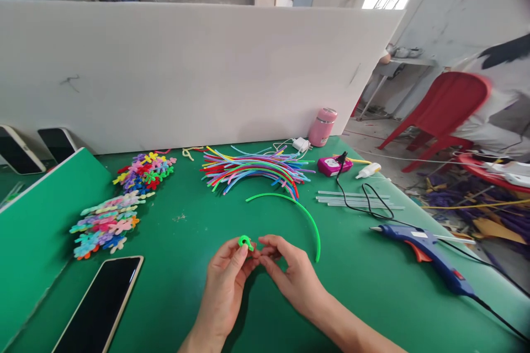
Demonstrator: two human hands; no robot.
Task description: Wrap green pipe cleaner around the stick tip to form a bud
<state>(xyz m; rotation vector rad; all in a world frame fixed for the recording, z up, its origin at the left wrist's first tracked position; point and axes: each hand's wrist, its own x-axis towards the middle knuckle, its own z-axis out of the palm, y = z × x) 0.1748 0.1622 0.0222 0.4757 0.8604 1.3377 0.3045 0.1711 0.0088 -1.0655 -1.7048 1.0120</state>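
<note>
My left hand [227, 276] pinches a small coil of bright green pipe cleaner [245, 242] between thumb and fingers, low in the middle of the view. Its loop faces up and shows a dark hole. Beside it, the fingertips of my right hand [292, 269] are pressed together and meet the left fingers. Whatever they grip is too small or hidden to tell. Behind the right hand, one long green pipe cleaner [308, 214] lies in an arc on the table. Farther back is a fanned bundle of pipe cleaners [252, 168] in many colours.
Flower-like twisted pieces [110, 223] are piled at left, near a phone [101, 306]. A blue glue gun [430, 253], clear glue sticks [351, 198], a magenta power block [333, 166] and a pink bottle [323, 128] stand or lie at right. A white board [186, 77] borders the green table.
</note>
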